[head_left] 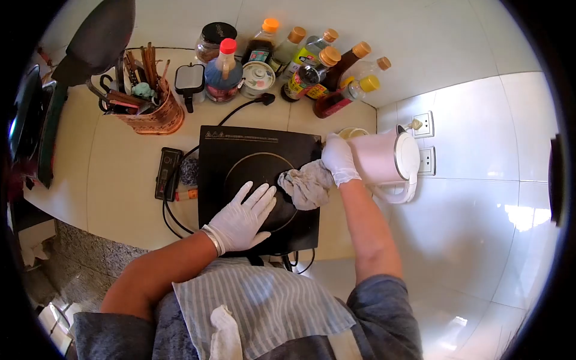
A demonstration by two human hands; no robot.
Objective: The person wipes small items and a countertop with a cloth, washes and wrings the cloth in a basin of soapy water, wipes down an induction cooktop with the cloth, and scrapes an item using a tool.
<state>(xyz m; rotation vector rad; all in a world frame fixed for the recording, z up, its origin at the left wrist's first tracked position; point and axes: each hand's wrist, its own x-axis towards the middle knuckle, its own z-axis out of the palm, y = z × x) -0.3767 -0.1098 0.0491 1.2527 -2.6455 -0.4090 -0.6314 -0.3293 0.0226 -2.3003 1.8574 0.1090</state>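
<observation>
A black induction cooktop (pixel 261 141) lies on the counter in front of me. My left hand (pixel 243 217), in a white glove, rests flat on its surface with the fingers spread. At the cooktop's right side my right hand (pixel 339 157), also gloved, has its fingers closed beside a crumpled greyish cloth (pixel 309 185); the hand meets the cloth's upper right part. A pink kettle (pixel 375 157) stands right next to that hand, and a yellowish round item (pixel 354 132) shows partly behind it.
Several sauce bottles (pixel 304 81), a jar (pixel 216 42) and a lidded pot (pixel 258 78) stand along the wall. A utensil basket (pixel 159 118) is at the upper left. Left of the cooktop are a power strip (pixel 168 174) and black cables. Wall sockets (pixel 423 124) are at the right.
</observation>
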